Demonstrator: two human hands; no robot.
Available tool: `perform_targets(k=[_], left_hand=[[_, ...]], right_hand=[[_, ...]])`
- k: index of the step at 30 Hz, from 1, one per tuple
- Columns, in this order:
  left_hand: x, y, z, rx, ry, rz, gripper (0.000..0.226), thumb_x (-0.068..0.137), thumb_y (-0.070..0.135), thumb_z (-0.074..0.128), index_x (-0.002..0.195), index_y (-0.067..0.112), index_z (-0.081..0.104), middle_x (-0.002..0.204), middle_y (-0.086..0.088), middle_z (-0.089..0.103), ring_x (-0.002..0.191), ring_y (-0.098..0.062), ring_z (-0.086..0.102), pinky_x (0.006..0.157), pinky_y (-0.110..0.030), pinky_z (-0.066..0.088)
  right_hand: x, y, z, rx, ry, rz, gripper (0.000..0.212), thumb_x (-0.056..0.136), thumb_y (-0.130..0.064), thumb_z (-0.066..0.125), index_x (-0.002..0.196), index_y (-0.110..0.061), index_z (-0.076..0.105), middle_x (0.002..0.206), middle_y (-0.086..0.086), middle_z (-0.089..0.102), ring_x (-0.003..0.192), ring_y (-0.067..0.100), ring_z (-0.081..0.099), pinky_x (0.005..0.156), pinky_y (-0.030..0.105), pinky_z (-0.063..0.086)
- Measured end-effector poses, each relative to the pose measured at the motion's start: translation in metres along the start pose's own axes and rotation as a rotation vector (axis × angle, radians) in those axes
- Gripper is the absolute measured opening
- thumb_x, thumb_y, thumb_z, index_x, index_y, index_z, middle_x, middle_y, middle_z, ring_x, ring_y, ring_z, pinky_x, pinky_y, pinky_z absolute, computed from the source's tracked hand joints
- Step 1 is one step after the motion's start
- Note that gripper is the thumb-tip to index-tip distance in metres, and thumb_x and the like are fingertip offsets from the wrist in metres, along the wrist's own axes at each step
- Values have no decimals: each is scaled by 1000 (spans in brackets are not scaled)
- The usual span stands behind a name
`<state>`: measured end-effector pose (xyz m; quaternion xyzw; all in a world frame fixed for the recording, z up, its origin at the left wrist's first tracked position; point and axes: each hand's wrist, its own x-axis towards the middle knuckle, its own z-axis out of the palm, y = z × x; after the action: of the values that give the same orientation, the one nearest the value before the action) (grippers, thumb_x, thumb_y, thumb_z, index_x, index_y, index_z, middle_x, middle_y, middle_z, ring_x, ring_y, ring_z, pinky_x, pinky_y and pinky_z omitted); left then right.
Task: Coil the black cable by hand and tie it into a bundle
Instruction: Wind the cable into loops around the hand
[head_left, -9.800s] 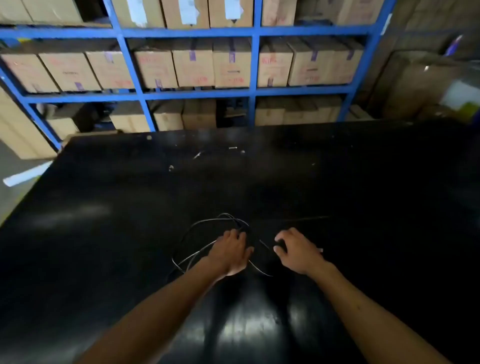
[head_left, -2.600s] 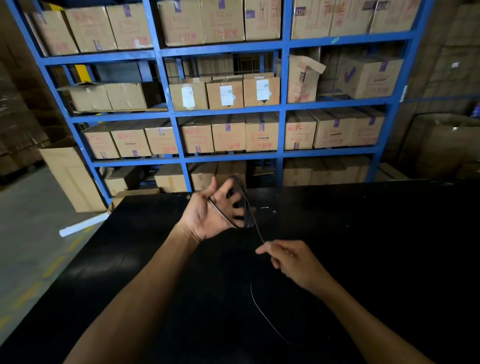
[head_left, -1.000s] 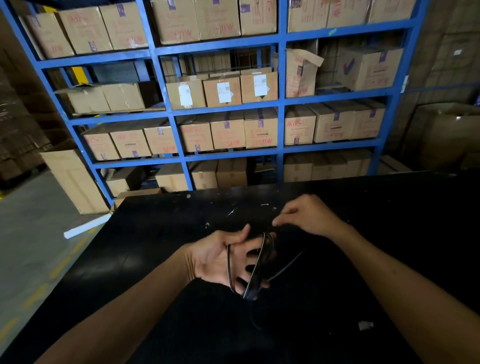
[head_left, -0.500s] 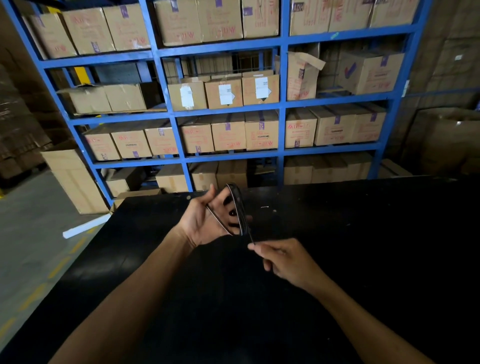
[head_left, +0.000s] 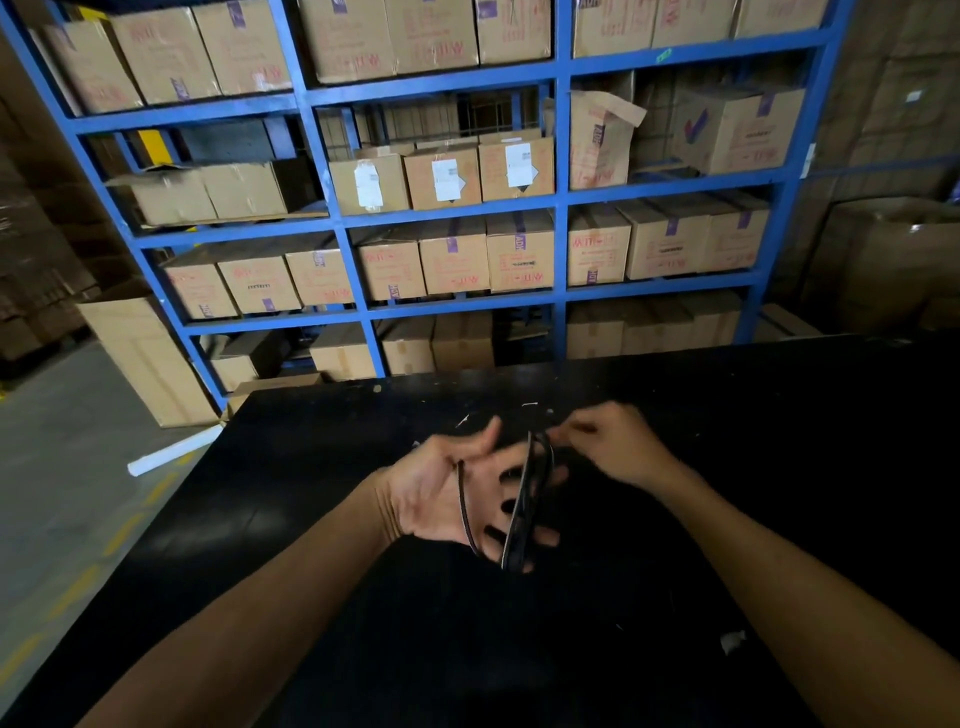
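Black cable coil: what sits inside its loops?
The spread fingers of the left hand fill the black cable coil, which wraps around them. The right hand pinches the strand at the top. The cable's free end is hidden.

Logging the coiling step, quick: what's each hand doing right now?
Left hand: open, fingers spread, black cable looped around them.
Right hand: fingertips pinched at the top of the loops; blurred.
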<state>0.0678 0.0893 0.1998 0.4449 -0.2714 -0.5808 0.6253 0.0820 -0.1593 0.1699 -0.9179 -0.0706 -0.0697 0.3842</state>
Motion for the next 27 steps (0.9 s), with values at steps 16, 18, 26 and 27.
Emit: perform_targets(k=[16,18,26,27], left_hand=[[-2,12,-36,-201,589,365,63,101,62,23,153,31,40,158,-11,43,136,-47,46,106,-64,37],[-2,19,-32,-264,550,424,62,102,60,21,154,30,37,156,-13,46,139,-52,41,108,-72,30],[-6,30,3,-155,172,341,62,103,60,20,158,33,28,164,-11,27,144,-61,18,113,-78,9],[-5,27,7,-125,129,302,62,102,60,21,158,34,26,166,-10,23,144,-61,17,114,-78,8]], right_hand=[[-64,-43,49,413,26,-104,19,97,-30,60,103,-37,77,58,-10,63,50,-4,54,47,11,40],[-75,-35,61,489,-34,-76,22,99,-26,59,100,-35,79,58,-8,59,50,-3,49,48,12,36],[-71,-1,57,366,-129,22,23,95,-48,58,90,-40,79,53,-8,53,51,0,50,52,17,38],[-63,1,50,288,-100,21,22,92,-49,61,82,-40,79,53,-7,57,51,1,52,52,22,41]])
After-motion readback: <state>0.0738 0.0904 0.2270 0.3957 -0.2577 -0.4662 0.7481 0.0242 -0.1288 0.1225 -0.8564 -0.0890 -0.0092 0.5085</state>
